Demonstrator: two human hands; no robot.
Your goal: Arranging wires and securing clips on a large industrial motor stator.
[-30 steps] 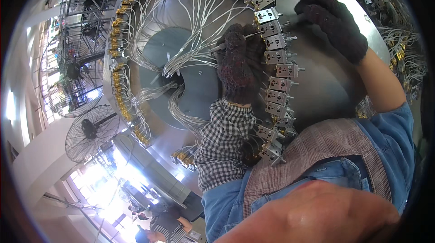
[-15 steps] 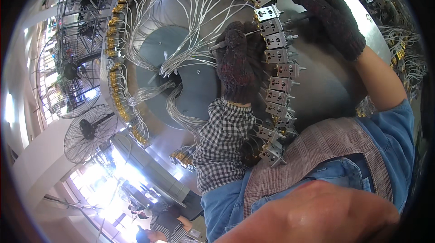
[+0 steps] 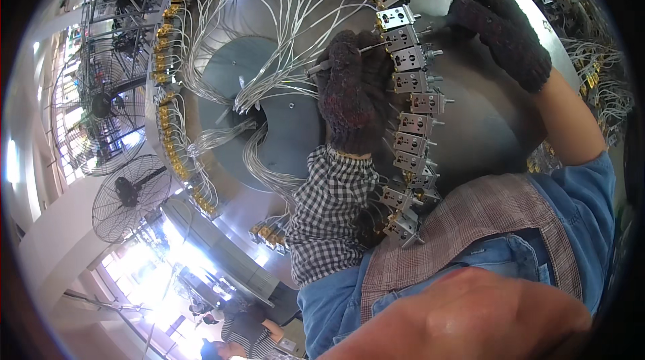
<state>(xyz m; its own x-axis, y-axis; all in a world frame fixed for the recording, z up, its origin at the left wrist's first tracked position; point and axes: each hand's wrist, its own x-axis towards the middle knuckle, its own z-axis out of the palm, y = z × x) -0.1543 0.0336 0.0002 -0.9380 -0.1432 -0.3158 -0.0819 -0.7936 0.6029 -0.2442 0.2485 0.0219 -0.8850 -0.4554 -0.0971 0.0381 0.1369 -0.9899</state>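
Note:
Both my hands wear dark knitted gloves. My left hand [image 3: 346, 91] is closed around a thin metal rod with a thicker pale handle, like a small screwdriver [image 3: 321, 68]. Its thin tip points right, toward a small silver metal block [image 3: 401, 38] in a curved row. Outside that row, over the bare metal, my right hand [image 3: 500, 27] is raised with its fingers apart and nothing visible between them. Just left of its fingertips is a bright silver block [image 3: 395, 18]. Short pins stick outward from the blocks. My left glove hides part of the row's inner side.
The blocks stand on a large round metal plate [image 3: 484, 118]. White wires [image 3: 282, 58] run from a hole in its grey centre disc [image 3: 232, 61] to brass-coloured connectors [image 3: 164, 58] around the rim. More wired parts [image 3: 591, 71] lie at right. Fans [image 3: 127, 192] and another person [image 3: 248, 333] are at left.
My right hand has moved slightly away from the blocks, and its fingers have spread apart. My left hand has shifted slightly left, still gripping the screwdriver-like tool.

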